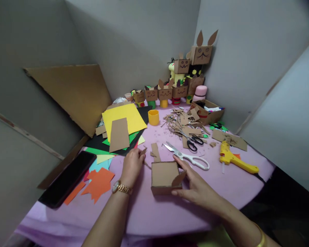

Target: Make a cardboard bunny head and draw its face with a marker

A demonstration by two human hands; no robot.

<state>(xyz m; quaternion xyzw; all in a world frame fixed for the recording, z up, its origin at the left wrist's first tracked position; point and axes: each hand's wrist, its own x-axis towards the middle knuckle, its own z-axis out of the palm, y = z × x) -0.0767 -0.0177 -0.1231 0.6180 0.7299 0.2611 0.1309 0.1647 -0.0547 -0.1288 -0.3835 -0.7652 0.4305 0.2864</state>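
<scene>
A small brown cardboard box rests on the purple-covered table in front of me. My right hand grips its right side, thumb at the near corner and fingers along the far edge. One leaf-shaped cardboard ear stands up from the box by that hand. Left of the box, my left hand is closed, with a small pointed cardboard piece at its fingertips. Beyond the box lie a cardboard strip and white-handled scissors, blades pointing left and slightly apart.
A yellow glue gun and black-handled scissors lie to the right. Cardboard scraps are heaped behind. Left are a phone, orange paper and yellow sheets. A yellow paper ring and cardboard animal figures stand at the back.
</scene>
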